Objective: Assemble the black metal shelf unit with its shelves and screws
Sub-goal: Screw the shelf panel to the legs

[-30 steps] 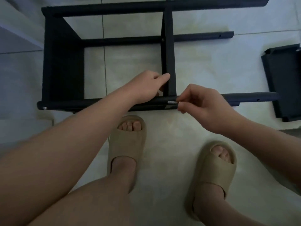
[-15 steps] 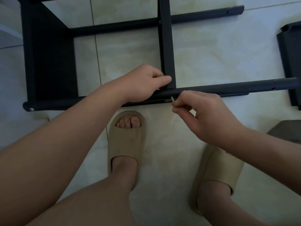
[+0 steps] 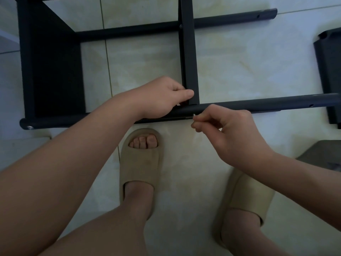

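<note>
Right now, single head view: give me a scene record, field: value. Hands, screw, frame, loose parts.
left hand: grips the near end of the middle shelf where it meets the front pole
right hand: pinches a small screw, tip at the front pole beside that joint
screw seated: cannot tell
frame: lies on the tiled floor; end shelf at left, screw head in the pole's left end
free hole: near the pole's right end
loose shelf: on the floor, right of the frame

The person wears beige open-toed slides [image 3: 140, 163].
</note>
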The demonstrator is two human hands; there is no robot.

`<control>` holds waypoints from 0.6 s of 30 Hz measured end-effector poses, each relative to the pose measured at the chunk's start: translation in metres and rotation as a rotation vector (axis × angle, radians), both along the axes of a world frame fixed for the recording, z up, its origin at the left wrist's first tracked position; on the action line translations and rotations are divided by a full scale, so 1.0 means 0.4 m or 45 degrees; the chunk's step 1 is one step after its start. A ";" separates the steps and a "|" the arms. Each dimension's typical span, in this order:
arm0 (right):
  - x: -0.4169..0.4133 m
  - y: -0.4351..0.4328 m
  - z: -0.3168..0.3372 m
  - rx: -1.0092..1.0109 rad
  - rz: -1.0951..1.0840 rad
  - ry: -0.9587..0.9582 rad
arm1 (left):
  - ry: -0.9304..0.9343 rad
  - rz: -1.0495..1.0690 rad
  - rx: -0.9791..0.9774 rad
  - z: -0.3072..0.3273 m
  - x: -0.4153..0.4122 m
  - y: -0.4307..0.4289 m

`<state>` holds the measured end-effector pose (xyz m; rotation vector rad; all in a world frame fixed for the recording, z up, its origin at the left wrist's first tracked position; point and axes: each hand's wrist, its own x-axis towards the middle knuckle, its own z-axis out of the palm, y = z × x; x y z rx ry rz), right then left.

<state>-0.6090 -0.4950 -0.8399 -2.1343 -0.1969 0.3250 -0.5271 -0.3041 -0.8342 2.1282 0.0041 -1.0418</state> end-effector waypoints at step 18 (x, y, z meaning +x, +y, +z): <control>0.002 0.027 0.015 -0.052 -0.035 0.110 | -0.006 0.005 -0.006 0.001 0.000 -0.002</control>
